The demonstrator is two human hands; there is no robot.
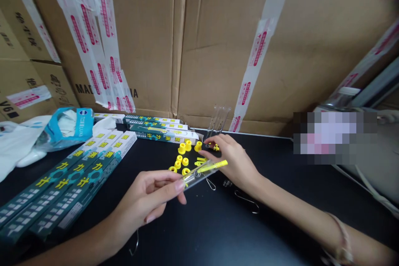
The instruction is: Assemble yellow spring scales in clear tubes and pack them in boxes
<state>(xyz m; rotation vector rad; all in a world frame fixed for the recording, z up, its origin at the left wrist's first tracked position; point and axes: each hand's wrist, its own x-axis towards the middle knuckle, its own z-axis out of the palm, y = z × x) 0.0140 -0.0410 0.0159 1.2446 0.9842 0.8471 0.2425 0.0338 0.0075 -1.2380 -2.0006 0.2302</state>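
Note:
My left hand (pixel 158 191) is closed around a clear plastic tube (pixel 204 173) with a yellow stick-like part and a metal spring or ring inside. The tube tilts up to the right. Beyond it, my right hand (pixel 232 160) is lowered over the black table, thumb and forefinger apart beside a yellow flanged cap (pixel 198 146). Small yellow pieces (pixel 215 147) show between its fingers; whether it touches any of them I cannot tell. More yellow caps (pixel 182 148) and smaller yellow rings (pixel 185 161) are scattered to the left of the fingers.
Green-and-white printed boxes (pixel 82 174) lie at left, with more boxes (pixel 162 133) along the back. Upright clear tubes (pixel 218 118) stand behind my right hand. Wire hooks (pixel 247 201) lie on the black table (pixel 237 237). A blue plastic packet (pixel 70 126) lies far left; cardboard (pixel 212 50) rises behind.

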